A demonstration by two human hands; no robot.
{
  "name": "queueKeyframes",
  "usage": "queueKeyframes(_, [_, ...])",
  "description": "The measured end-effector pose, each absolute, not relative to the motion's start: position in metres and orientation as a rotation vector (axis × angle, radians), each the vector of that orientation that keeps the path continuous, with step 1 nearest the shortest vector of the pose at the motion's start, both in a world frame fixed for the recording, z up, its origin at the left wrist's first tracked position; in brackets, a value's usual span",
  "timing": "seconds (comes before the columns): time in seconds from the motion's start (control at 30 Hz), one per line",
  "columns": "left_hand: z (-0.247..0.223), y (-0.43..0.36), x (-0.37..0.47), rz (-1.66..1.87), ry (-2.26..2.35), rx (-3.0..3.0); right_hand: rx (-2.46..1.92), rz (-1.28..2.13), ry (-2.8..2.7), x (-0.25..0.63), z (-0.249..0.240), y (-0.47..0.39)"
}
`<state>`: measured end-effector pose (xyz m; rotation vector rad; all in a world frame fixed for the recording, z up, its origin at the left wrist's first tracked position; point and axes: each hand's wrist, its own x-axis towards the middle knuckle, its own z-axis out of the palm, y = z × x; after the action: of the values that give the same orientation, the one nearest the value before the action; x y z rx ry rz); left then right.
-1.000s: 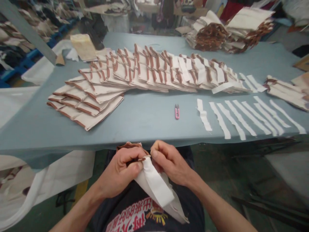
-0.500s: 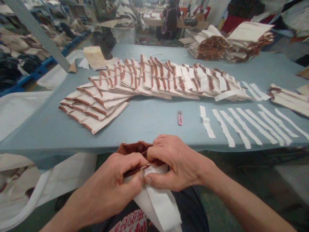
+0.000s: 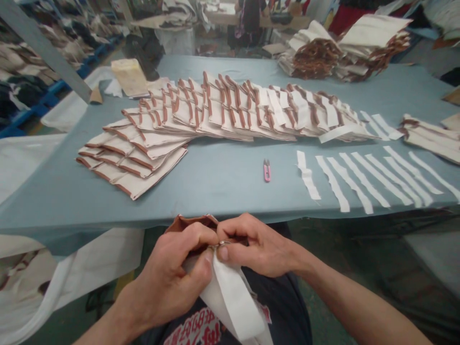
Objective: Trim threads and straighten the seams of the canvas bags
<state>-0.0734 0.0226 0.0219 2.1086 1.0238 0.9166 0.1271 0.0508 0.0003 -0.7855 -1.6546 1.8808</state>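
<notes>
Close to my lap I hold a cream cloth bag (image 3: 182,223) with brown edging, its brown upper part opening away from me. My left hand (image 3: 179,270) pinches the edge between thumb and bent fingers. Right against it, my right hand (image 3: 257,247) pinches the same edge, the two thumbs nearly touching. A wide white fabric strip (image 3: 235,299) hangs down from between my thumbs over the cream cloth. What lies inside the fold under my fingers is hidden. Beyond my hands, pink thread snips (image 3: 266,171) lie on the blue-covered table (image 3: 223,191).
A long overlapping row of cream, brown-edged cloth pieces (image 3: 161,127) crosses the table. White strips (image 3: 373,179) lie side by side at right. Tall cloth stacks (image 3: 316,52) stand at the back, and a white bin (image 3: 59,282) is at lower left. A person (image 3: 250,19) is far behind.
My right hand has shifted slightly down, its fingers curled tighter at the edge. The hanging strip has moved a little. The table's items sit slightly higher in view.
</notes>
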Motion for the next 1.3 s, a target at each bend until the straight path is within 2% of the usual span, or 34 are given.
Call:
queueKeyframes(0.2, [-0.005,0.033,-0.085,1.013,0.742,2.389,-0.799,2.221,-1.161,0.116,-0.015,0.039])
queueKeyframes(0.33, [-0.023,0.039,-0.091,1.060,0.542,2.572,-0.792,2.277,-1.133,0.119,-0.024,0.039])
queueKeyframes(0.5, [-0.022,0.036,-0.088,0.934,0.662,2.872,-0.896,2.279,-1.149,0.120,-0.024,0.039])
queueKeyframes(0.6, [-0.023,0.030,-0.089,0.972,0.619,2.806,-0.971,2.335,-1.212,0.120,-0.015,0.037])
queueKeyframes(0.67, [-0.024,0.023,-0.091,1.015,0.578,2.639,-1.024,2.227,-1.399,0.122,-0.006,0.035])
queueKeyframes(0.73, [-0.022,0.017,-0.094,1.004,0.632,2.427,-1.085,1.927,-1.717,0.125,0.004,0.031])
queueKeyframes(0.83, [-0.008,0.012,-0.095,0.773,0.802,2.166,-1.091,1.366,-2.096,0.131,0.015,0.023])
queueKeyframes(0.93, [0.007,0.013,-0.094,0.524,0.837,2.168,-1.054,1.079,-2.214,0.133,0.016,0.016])
queueKeyframes(1.13, [-0.001,0.017,-0.097,0.654,0.663,2.621,-1.003,1.107,-2.121,0.130,0.004,0.007])
queueKeyframes(1.3, [0.000,0.022,-0.102,0.482,0.788,2.389,-0.995,1.148,-2.158,0.133,0.001,0.010])
